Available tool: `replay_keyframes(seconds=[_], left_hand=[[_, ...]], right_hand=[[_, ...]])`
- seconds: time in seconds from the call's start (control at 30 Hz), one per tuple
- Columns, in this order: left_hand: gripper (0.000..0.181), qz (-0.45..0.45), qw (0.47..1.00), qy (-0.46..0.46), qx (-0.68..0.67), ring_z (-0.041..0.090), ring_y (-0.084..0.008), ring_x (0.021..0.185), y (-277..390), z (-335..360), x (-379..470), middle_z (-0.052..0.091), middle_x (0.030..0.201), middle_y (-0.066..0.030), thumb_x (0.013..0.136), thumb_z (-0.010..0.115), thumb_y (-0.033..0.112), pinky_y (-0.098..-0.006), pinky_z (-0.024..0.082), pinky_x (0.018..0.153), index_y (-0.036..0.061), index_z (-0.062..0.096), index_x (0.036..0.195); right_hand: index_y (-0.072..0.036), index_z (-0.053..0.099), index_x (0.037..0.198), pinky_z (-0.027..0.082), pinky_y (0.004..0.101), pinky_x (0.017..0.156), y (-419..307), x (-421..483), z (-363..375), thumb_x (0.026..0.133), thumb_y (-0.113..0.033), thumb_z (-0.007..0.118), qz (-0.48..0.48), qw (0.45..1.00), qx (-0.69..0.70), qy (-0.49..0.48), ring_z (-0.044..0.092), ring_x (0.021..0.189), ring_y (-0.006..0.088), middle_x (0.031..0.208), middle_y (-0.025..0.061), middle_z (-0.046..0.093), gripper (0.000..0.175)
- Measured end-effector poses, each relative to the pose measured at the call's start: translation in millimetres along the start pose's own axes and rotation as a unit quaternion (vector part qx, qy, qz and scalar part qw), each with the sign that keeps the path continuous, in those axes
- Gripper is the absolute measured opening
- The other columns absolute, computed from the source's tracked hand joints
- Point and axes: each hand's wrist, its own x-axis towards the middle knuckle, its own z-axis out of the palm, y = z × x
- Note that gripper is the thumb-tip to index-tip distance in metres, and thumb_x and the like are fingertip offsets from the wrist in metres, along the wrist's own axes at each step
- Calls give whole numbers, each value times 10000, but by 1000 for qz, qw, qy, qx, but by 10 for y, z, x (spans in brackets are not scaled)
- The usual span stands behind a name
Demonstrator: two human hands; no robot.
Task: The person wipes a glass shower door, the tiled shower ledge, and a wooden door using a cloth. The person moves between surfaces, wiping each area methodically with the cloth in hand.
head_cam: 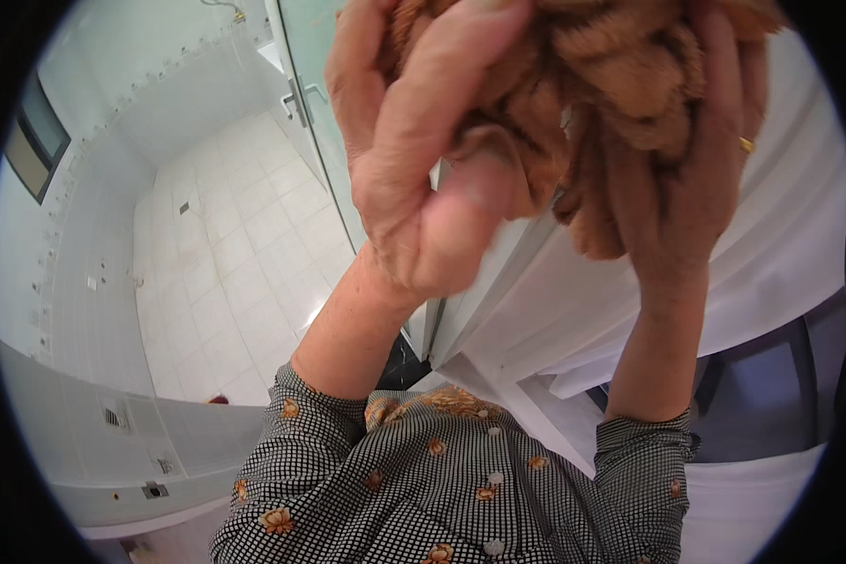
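Observation:
A bunched brown plush cloth (606,77) hangs high in front of me, cut off by the top of the view. My left hand (430,162) grips its left side, with the thumb blurred and pointing up toward the folds. On the other side my right hand (691,155), which wears a gold ring, is closed around the cloth. Some of the right fingers are hidden behind the folds. Both forearms reach up from the sleeves of a checked, flower-printed shirt (451,479).
Left of me a glass door (317,120) with a metal handle (290,104) stands beside a tiled room with a pale tile floor (233,261). A white door frame (500,282) rises behind my hands. White fabric (761,282) hangs at right, near a dark glossy surface (761,388).

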Motion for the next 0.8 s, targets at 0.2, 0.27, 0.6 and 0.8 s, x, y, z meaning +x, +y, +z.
replay_keyframes(seconds=[0.2,0.27,0.6,0.8], left_hand=[[1034,-43,995,-20,87,487,-388,1206,222,228,-154,502,1332,-250,718,577,826,-512,329,1051,-23,484,1302],[932,-94,990,-29,103,493,-386,1186,307,259,-410,558,1291,-225,760,514,841,-501,322,1023,2,572,1163],[589,-150,983,-74,81,480,-330,1103,472,128,-1310,573,1275,-171,804,678,574,-451,367,928,14,646,984],[370,-211,970,-122,16,481,-374,1155,624,-26,-1559,543,1314,-194,809,719,244,-460,379,979,-13,626,1059]], right_hand=[[-112,564,1317,435,502,931,-562,-467,249,806,-219,732,160,981,112,10,503,1191,405,1357,170,497,549],[-137,598,1272,434,524,928,-671,-699,221,795,-256,748,173,975,129,-46,513,1188,393,1316,140,526,514],[-155,659,1192,397,556,989,-1078,-1449,175,728,-114,774,266,921,208,-192,536,1186,372,1252,86,589,479],[-120,651,1219,391,552,1017,-1193,-1581,44,713,-62,793,238,925,237,-176,522,1215,363,1319,102,546,528]])
